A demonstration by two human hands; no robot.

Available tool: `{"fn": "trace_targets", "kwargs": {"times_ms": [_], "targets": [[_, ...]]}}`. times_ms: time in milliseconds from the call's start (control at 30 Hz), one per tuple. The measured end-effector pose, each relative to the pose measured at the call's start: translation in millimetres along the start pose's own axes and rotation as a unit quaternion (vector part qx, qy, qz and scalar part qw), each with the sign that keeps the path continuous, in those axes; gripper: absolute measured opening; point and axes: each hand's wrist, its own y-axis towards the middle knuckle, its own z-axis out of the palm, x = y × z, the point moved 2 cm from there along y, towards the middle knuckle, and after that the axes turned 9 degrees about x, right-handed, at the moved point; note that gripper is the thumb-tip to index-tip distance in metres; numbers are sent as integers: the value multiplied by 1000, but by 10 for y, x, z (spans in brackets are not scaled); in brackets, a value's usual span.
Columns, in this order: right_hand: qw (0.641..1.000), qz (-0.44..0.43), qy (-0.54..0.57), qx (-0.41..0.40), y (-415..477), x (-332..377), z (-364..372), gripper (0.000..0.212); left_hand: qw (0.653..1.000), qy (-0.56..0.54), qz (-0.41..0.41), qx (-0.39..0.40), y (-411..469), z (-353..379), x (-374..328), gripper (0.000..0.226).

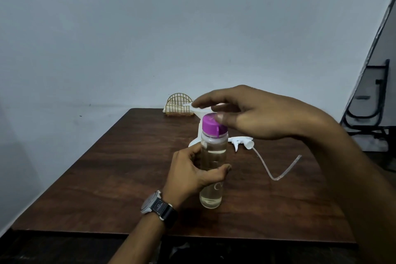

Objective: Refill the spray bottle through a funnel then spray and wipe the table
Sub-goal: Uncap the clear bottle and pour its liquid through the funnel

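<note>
A clear water bottle (212, 195) with a purple cap (211, 126) stands on the dark wooden table (107, 167), holding pale liquid. My left hand (190, 171) grips its middle. My right hand (246, 113) hovers over the cap with fingers spread, the thumb touching the cap's edge. Behind the bottle, mostly hidden, stands a white spray bottle (194, 142) with a white funnel (200, 110) in its neck. The white trigger sprayer head (242, 142) lies on the table to the right, its clear dip tube (278, 169) bent beside it.
A gold wire napkin holder (179, 104) with white napkins sits at the table's far edge against the wall. A dark metal chair (372, 100) stands off to the right. A watch is on my left wrist.
</note>
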Motion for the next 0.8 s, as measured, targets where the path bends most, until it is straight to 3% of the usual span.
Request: {"fn": "trace_targets", "kwargs": {"times_ms": [100,200,333,433,533,633,733,800], "targets": [[992,26,-93,-84,37,9,-2,32,1000,0,4,2,2,4,-1,30],[986,32,-146,-71,68,11,42,21,1000,-8,0,0,0,5,10,30],[997,-12,-68,39,17,14,28,60,1000,-12,0,0,-4,15,15,29],[999,-20,-39,-22,5,26,12,44,1000,-10,4,2,2,9,17,30],[985,46,-138,-98,41,23,-11,43,1000,-5,7,3,9,4,14,30],[991,27,-127,-46,51,21,1,24,1000,-14,-1,0,10,6,27,30],[997,-14,-72,19,-9,24,-4,50,1000,-13,6,2,9,13,32,28],[998,-28,-50,-6,-8,30,-6,40,1000,-13,7,4,7,10,18,28]]}}
